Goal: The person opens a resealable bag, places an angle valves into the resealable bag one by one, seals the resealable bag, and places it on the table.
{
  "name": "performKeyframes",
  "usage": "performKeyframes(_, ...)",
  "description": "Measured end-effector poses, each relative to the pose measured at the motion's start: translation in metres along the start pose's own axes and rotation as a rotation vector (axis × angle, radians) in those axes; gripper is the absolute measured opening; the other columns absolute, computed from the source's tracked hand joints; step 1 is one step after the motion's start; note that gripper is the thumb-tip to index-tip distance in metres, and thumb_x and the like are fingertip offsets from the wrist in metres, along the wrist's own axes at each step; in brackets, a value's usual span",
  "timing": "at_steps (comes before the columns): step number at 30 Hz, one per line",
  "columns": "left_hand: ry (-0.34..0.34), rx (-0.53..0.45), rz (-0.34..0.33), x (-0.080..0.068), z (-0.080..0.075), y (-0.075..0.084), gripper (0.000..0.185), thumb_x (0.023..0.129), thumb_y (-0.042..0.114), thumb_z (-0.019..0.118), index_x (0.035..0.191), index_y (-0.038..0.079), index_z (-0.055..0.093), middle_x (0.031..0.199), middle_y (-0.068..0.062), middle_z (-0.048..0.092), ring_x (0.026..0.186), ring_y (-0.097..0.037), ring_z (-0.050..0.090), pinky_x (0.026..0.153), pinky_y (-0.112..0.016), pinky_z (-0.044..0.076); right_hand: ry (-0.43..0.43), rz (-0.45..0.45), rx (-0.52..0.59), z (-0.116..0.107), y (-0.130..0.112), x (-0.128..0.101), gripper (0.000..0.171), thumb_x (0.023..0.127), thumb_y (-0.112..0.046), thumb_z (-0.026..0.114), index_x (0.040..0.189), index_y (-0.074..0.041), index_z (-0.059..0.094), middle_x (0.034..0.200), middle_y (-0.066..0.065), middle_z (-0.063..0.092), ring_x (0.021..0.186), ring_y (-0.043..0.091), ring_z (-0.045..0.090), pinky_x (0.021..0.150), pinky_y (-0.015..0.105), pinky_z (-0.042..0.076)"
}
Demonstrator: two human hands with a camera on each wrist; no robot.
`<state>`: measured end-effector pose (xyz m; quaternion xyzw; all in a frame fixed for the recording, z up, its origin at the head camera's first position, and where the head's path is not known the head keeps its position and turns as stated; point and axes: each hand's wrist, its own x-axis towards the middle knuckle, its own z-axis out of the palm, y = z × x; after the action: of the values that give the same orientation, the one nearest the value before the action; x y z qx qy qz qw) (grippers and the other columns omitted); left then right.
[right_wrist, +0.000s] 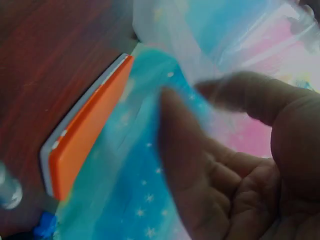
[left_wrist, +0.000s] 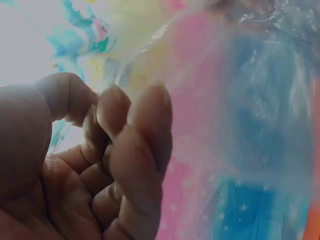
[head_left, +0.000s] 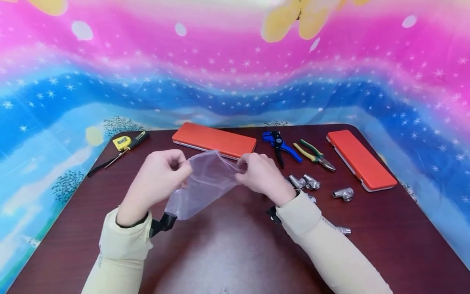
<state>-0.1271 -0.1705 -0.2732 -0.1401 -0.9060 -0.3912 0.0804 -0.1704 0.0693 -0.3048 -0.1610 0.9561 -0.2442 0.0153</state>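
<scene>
Fingers of the left hand [head_left: 158,179] pinch the clear plastic bag [head_left: 203,183] at 9 o'clock, the right hand [head_left: 262,175] pinching its mouth at 3, above the table [head_left: 227,253]. Thin film could slip or tear if the 2 hands tug apart.

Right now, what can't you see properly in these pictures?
- Inside the clear plastic bag: head view, too hazy to tell if anything is in it.
- Metal pipe fittings: some hidden behind the right hand and sleeve.
- Right wrist view: fingertips blurred.
- Left wrist view: the left hand and bag block the table.
</scene>
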Motion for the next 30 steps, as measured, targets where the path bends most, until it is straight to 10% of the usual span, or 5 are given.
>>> performKeyframes(12,-0.043,0.086,-0.028,0.001,0.018,0.001,0.017,0.08,0.01,0.053,0.063,0.012,0.048,0.052,0.001,0.053,0.049,-0.019,0.053,0.046,-0.032,0.038,-0.047,-0.073,0.018,0.018,-0.034,0.024,0.018,0.088,-0.029,0.076,0.075,-0.017,0.072,0.06,-0.007,0.061,0.057,0.01,0.058,0.053,0.027,0.047)
performKeyframes(18,-0.04,0.233,-0.219,-0.001,0.034,0.002,0.04,0.081,0.027,0.059,0.116,0.009,0.048,0.061,-0.005,0.053,0.051,-0.023,0.05,0.049,-0.035,0.039,-0.026,-0.106,0.011,0.026,-0.041,0.028,0.02,0.09,-0.022,0.073,0.072,-0.015,0.068,0.057,-0.006,0.058,0.056,0.01,0.057,0.053,0.026,0.047)
performKeyframes(22,-0.071,0.238,-0.184,-0.002,0.042,-0.003,0.059,0.085,0.018,0.059,0.138,0.006,0.039,0.059,-0.004,0.054,0.046,-0.021,0.051,0.046,-0.036,0.041,-0.021,-0.145,-0.003,0.026,-0.042,0.027,0.018,0.087,-0.02,0.075,0.073,-0.015,0.066,0.057,-0.006,0.058,0.059,0.011,0.057,0.055,0.026,0.046)
performKeyframes(30,-0.029,0.318,-0.166,-0.014,0.011,-0.013,0.051,0.084,0.004,0.051,0.134,0.01,0.057,0.057,-0.002,0.051,0.045,-0.019,0.045,0.049,-0.036,0.04,-0.152,-0.101,-0.042,0.021,-0.025,0.025,0.008,0.083,-0.014,0.081,0.086,-0.012,0.073,0.073,-0.003,0.066,0.053,0.004,0.061,0.069,0.026,0.051)
